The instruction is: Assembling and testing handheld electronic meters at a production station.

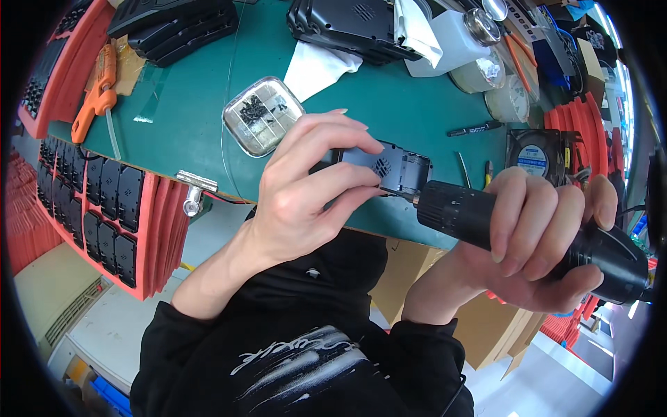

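Observation:
My right hand [538, 236] is wrapped round a black electric screwdriver [455, 212], which points left with its thin bit toward my left hand. At the bit's tip, my left hand [299, 184] pinches with thumb and index finger; whatever is between them is too small to make out. Behind those fingertips lies a black plastic casing [393, 165] with a round patch of speaker holes, partly covered by my left fingers. Just beyond my left hand, a metal tin [240, 139] with compartments holds small dark screws [253, 109].
An orange glue gun [104, 97] lies at left, near red racks of black casings [111, 208]. More black casings [340, 24] stand at the back beside a white bottle [448, 45]. A marker [474, 129] and a black fan [533, 156] are at right. A metal clip [196, 187] grips the table edge.

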A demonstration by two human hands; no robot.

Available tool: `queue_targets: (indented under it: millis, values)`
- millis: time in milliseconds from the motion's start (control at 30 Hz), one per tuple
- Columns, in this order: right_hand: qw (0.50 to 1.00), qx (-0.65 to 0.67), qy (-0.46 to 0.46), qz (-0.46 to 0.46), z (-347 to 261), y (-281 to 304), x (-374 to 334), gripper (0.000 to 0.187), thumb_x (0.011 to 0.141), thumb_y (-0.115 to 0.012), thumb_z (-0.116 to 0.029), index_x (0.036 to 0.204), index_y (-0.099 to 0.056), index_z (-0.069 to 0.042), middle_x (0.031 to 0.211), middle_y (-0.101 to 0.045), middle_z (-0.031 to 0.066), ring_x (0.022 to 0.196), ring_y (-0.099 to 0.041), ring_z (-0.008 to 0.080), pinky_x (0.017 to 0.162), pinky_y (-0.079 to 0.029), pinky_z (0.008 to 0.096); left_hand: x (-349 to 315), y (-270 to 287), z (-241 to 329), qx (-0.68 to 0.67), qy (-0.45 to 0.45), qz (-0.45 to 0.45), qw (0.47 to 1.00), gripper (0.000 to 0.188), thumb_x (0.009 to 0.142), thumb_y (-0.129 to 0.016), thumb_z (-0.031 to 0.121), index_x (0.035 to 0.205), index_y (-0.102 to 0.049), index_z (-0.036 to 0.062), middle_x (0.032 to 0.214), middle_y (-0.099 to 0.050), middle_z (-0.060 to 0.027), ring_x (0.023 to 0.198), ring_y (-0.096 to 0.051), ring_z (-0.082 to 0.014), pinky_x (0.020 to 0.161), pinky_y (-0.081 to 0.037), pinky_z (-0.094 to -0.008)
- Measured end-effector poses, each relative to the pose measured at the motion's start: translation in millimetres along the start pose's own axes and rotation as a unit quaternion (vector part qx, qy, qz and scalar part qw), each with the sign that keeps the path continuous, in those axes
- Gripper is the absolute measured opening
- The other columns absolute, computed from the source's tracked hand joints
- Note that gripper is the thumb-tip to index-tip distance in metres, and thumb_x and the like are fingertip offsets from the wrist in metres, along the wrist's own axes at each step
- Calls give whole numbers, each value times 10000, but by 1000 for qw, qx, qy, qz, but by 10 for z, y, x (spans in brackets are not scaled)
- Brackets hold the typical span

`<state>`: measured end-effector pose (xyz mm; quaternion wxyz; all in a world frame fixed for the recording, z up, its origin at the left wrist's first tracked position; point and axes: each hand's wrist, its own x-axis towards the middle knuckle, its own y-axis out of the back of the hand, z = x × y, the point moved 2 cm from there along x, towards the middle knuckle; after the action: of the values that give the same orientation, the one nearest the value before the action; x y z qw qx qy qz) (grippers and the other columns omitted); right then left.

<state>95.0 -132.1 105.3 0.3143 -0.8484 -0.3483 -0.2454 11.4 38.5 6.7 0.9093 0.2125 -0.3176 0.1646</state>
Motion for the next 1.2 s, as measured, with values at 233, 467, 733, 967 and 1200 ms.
queue_targets:
  millis: [233, 467, 733, 967, 1200]
  values:
    - [1000, 4, 9, -3, 35, -14, 8, 437, 944, -740, -269, 1202, -452, -65, 679, -595, -1, 545, -571, 105, 555, -475, 239, 4, -7, -6, -2, 3, 0, 1000, 261, 608, -865, -16, 829, -730, 23, 1050, -700, -99, 1031, -672, -335, 944, -562, -494]
    - [1000, 0, 9, 0, 53, -29, 8, 440, 942, -743, -275, 1202, -453, -70, 680, -597, -5, 539, -575, 100, 544, -480, 229, 6, -7, -9, -6, 2, 0, 1000, 254, 612, -865, -15, 822, -727, 21, 1044, -701, -101, 1019, -678, -331, 944, -562, -496]
    - [1000, -3, 7, -10, 72, -28, 4, 432, 947, -741, -283, 1199, -456, -79, 684, -592, -11, 544, -575, 94, 542, -479, 225, -12, 31, -24, -40, 6, -30, 999, 288, 607, -872, -6, 876, -775, 21, 1090, -707, -141, 1091, -674, -348, 1004, -526, -505]
    - [994, -32, -28, -101, 112, 142, 201, 400, 995, -656, -286, 1264, -457, -68, 744, -571, 4, 586, -531, 111, 601, -444, 277, -50, 149, 221, 182, 49, -67, 980, 415, 644, -909, 146, 1026, -791, 38, 1291, -659, -177, 1256, -597, -403, 1046, -504, -491]
    - [981, 22, -23, -190, 489, 184, 368, 403, 1042, -530, -275, 1371, -440, -60, 786, -545, 24, 613, -485, 133, 639, -411, 326, -76, 17, 161, 190, 64, -112, 973, 492, 658, -885, 193, 1099, -772, 7, 1277, -657, -223, 1319, -557, -420, 1083, -488, -530]
